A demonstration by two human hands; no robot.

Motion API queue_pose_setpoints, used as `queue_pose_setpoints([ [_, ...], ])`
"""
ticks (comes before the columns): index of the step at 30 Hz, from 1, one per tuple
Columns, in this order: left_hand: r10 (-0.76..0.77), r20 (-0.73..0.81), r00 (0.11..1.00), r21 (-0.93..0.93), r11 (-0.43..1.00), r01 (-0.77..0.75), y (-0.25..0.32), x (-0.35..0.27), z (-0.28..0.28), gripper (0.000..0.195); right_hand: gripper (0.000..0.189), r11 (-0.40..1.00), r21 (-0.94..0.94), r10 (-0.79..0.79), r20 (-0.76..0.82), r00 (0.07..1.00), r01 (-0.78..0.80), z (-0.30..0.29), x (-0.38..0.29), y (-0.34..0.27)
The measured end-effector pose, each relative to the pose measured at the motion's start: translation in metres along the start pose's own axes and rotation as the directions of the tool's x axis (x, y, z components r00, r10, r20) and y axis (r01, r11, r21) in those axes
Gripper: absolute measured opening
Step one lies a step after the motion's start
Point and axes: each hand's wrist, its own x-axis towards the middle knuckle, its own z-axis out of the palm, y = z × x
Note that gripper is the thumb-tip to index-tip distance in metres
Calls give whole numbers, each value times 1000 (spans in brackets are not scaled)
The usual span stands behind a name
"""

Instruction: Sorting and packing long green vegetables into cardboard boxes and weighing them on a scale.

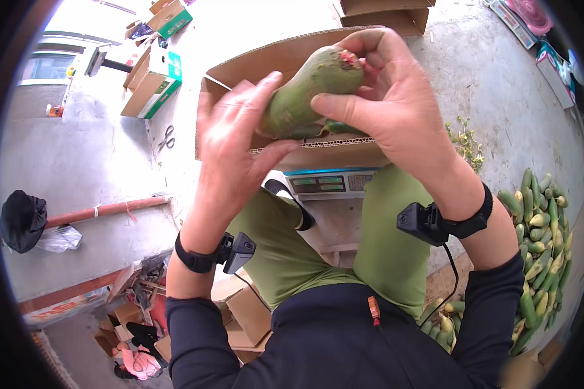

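Note:
My right hand (pixel 394 102) grips a large green gourd (pixel 311 87) by its upper end, thumb in front and fingers curled behind. That end has a rough reddish-pink patch. My left hand (pixel 238 126) is blurred, with thumb and fingers spread beside the gourd's lower left end; contact there is hard to make out. Below the gourd is an open cardboard box (pixel 331 154), with more green vegetables (pixel 343 127) partly visible inside. The box rests over a digital scale (pixel 328 184) between my knees.
A heap of green, courgette-like vegetables (pixel 540 243) lies on the floor at right, near some wilted plant scraps (pixel 467 146). Scissors (pixel 168 138) and a green-and-brown carton (pixel 153 82) are at left. Another person (pixel 138 362) is at lower left. Cardboard boxes (pixel 246 313) stand by my left side.

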Motion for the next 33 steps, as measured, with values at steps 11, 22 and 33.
queue_pose_setpoints([
  [11,-281,721,634,-5,912,411,-106,22,20,54,25,986,-155,0,-397,918,-67,-127,-58,0],
  [22,-150,920,361,-3,921,390,-145,6,71,51,17,564,114,497,-838,226,-818,-248,-353,165],
  [33,-226,925,306,74,897,436,-125,12,72,43,18,96,139,544,-837,-65,-986,-219,-568,236],
])
